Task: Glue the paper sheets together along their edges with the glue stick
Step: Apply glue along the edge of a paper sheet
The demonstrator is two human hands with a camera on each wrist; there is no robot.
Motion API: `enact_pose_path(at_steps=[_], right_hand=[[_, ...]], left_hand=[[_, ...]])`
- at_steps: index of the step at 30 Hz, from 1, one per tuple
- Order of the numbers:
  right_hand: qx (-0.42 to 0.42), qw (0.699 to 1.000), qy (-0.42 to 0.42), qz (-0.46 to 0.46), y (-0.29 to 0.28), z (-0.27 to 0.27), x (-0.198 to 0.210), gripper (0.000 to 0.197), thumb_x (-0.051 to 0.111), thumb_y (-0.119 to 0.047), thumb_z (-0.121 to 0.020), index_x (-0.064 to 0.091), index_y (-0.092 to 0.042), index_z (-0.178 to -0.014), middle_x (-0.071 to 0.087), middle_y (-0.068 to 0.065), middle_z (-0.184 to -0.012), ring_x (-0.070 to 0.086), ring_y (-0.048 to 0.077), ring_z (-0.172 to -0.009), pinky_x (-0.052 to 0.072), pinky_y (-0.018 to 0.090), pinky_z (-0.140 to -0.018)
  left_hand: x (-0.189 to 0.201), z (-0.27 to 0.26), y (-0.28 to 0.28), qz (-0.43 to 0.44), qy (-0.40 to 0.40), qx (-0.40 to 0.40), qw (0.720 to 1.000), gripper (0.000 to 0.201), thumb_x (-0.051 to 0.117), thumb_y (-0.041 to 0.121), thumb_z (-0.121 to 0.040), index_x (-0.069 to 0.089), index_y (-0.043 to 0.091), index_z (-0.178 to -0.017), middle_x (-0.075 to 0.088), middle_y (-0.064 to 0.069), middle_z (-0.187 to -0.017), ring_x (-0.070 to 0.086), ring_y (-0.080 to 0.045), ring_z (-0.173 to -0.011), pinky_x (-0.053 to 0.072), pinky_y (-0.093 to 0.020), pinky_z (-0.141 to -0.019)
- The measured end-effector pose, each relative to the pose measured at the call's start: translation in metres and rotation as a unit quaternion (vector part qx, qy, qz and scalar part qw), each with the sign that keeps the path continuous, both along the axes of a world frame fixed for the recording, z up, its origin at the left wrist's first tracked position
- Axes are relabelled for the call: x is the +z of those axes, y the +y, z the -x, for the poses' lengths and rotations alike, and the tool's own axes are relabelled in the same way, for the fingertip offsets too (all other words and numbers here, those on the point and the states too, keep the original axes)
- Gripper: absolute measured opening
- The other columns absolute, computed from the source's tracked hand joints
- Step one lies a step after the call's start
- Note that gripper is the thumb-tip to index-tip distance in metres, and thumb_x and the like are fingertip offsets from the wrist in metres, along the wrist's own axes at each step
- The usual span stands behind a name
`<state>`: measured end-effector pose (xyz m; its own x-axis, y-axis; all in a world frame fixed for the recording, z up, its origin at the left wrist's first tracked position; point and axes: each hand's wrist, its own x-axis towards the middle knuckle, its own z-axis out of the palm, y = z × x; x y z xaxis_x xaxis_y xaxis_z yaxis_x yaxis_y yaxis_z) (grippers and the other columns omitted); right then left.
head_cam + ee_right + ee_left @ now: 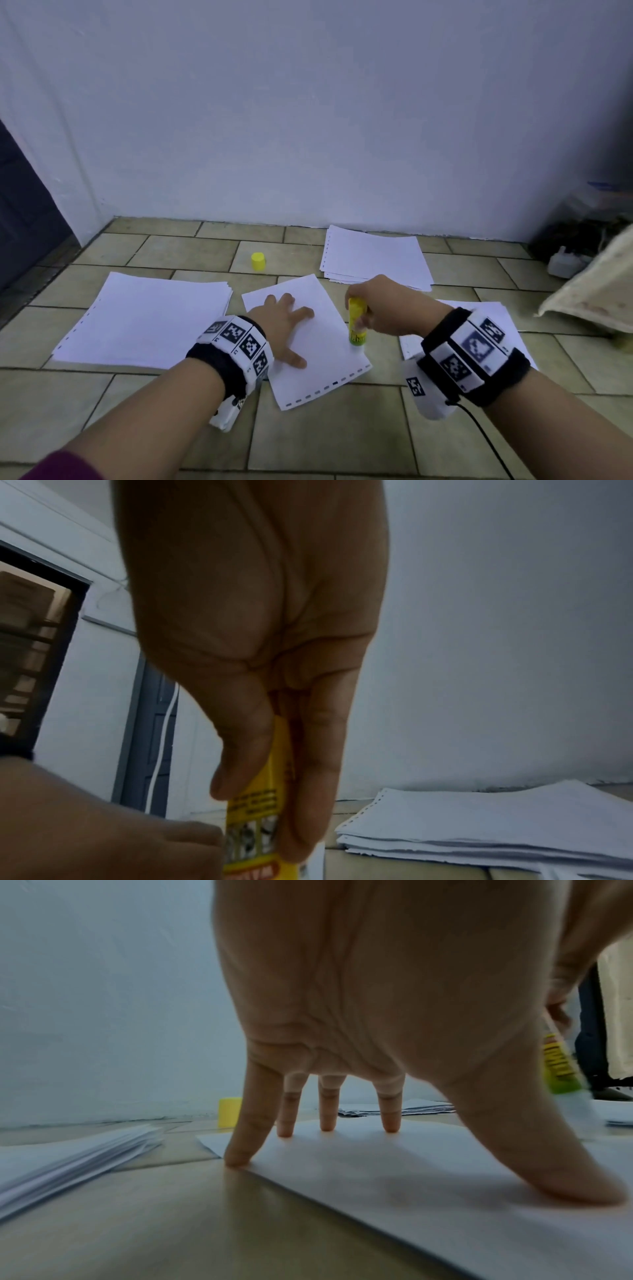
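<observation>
My left hand (279,320) presses spread, straight fingers on the white perforated paper sheet (318,363) — my right hand (380,308) grips the yellow glue stick (356,322), tip at the sheet's right edge.

You would have found almost nothing legible. The yellow cylindrical glue stick with a green band (356,322), at centre right of the head view, carried dark lettering too blurred to read; lines of small black print on it at the bottom centre of the right wrist view were likewise unreadable. The white wristbands with black square coded markers (239,339) showed patterns, with tiny characters beneath that could not be made out.
</observation>
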<state>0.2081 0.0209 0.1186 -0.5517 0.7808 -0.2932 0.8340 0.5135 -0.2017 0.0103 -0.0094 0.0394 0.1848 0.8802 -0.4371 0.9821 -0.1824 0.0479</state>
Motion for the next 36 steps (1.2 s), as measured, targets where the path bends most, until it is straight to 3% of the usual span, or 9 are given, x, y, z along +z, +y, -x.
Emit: enact_pose_path(at_steps=[6, 11, 15, 17, 20, 24, 27, 31, 36], right_hand=[[-0.015, 1.0, 0.018, 0.02, -0.006, -0.018, 0.0, 0.028, 0.069, -0.019, -0.084, 0.06, -0.021, -0.111, 0.054, 0.002, -0.1, 0.054, 0.018, -0.085, 0.048, 0.029, -0.073], [-0.106, 0.982, 0.152, -0.024, 0.012, -0.031, 0.02, 0.021, 0.07, -0.016, -0.082, 0.06, -0.022, -0.1, 0.062, 0.0, -0.091, 0.063, 0.018, -0.081, 0.053, 0.031, -0.075], [-0.158, 0.957, 0.243, -0.031, 0.023, -0.033, 0.024, 0.018, 0.068, -0.011, -0.082, 0.059, -0.019, -0.094, 0.067, 0.005, -0.091, 0.068, 0.021, -0.08, 0.056, 0.036, -0.075], [-0.17, 0.953, 0.251, -0.027, 0.028, -0.031, 0.019, 0.018, 0.068, -0.012, -0.082, 0.059, -0.019, -0.096, 0.066, 0.007, -0.094, 0.068, 0.022, -0.082, 0.056, 0.038, -0.077], [-0.17, 0.956, 0.239, -0.032, 0.034, -0.026, 0.009, 0.021, 0.068, -0.013, -0.082, 0.058, -0.018, -0.1, 0.065, 0.007, -0.097, 0.067, 0.024, -0.087, 0.056, 0.037, -0.077], [-0.175, 0.957, 0.232, -0.024, 0.039, -0.012, -0.006, 0.029, 0.073, -0.021, -0.08, 0.058, -0.015, -0.104, 0.061, 0.004, -0.098, 0.063, 0.021, -0.089, 0.053, 0.033, -0.076], [-0.173, 0.953, 0.249, -0.013, 0.044, 0.004, -0.016, 0.028, 0.073, -0.021, -0.08, 0.059, -0.013, -0.103, 0.061, 0.006, -0.103, 0.063, 0.024, -0.091, 0.054, 0.036, -0.079], [-0.168, 0.947, 0.271, -0.032, 0.05, 0.03, -0.028, 0.028, 0.069, -0.017, -0.083, 0.058, -0.013, -0.108, 0.061, 0.01, -0.106, 0.058, 0.021, -0.089, 0.044, 0.027, -0.07], [-0.158, 0.956, 0.248, -0.023, 0.054, 0.049, -0.033, 0.028, 0.066, -0.012, -0.084, 0.059, -0.01, -0.111, 0.058, 0.015, -0.111, 0.051, 0.021, -0.083, 0.038, 0.025, -0.067]], left_hand=[[0.008, -0.001, 0.001, 0.028, 0.044, -0.02, 0.998, 0.089, 0.064, 0.055, -0.083, 0.009, 0.038, -0.151, 0.012, -0.007, -0.154, 0.021, -0.031, -0.139, 0.039, -0.045, -0.104], [0.015, -0.011, -0.005, -0.007, 0.079, -0.033, 0.996, 0.086, 0.064, 0.06, -0.08, 0.024, 0.024, -0.147, 0.027, -0.012, -0.143, 0.029, -0.03, -0.132, 0.036, -0.041, -0.103], [0.01, -0.017, -0.009, -0.027, 0.002, -0.074, 0.997, 0.08, 0.067, 0.055, -0.08, 0.031, 0.016, -0.141, 0.013, -0.006, -0.151, 0.017, -0.024, -0.138, 0.034, -0.04, -0.105], [0.006, -0.017, -0.01, -0.003, -0.044, -0.079, 0.996, 0.073, 0.065, 0.049, -0.084, 0.03, 0.026, -0.143, 0.012, 0.0, -0.153, 0.016, -0.021, -0.139, 0.037, -0.041, -0.105], [0.008, -0.014, -0.008, 0.005, -0.023, -0.072, 0.997, 0.074, 0.063, 0.05, -0.086, 0.025, 0.033, -0.147, 0.02, -0.001, -0.149, 0.023, -0.023, -0.136, 0.037, -0.042, -0.105], [0.013, -0.007, -0.005, -0.03, -0.001, -0.047, 0.998, 0.074, 0.062, 0.053, -0.084, 0.032, 0.021, -0.144, 0.029, -0.007, -0.143, 0.026, -0.024, -0.133, 0.036, -0.038, -0.104], [0.01, -0.004, -0.004, -0.03, -0.025, -0.046, 0.998, 0.075, 0.063, 0.052, -0.084, 0.035, 0.014, -0.142, 0.028, -0.006, -0.146, 0.025, -0.023, -0.134, 0.034, -0.04, -0.108], [0.007, -0.001, -0.002, -0.006, -0.047, -0.029, 0.998, 0.078, 0.067, 0.051, -0.082, 0.033, 0.014, -0.141, 0.028, -0.004, -0.145, 0.031, -0.024, -0.13, 0.036, -0.043, -0.106], [0.006, 0.0, -0.002, 0.0, -0.049, -0.027, 0.998, 0.08, 0.069, 0.05, -0.08, 0.032, 0.015, -0.142, 0.026, -0.002, -0.145, 0.028, -0.023, -0.132, 0.036, -0.044, -0.106]])
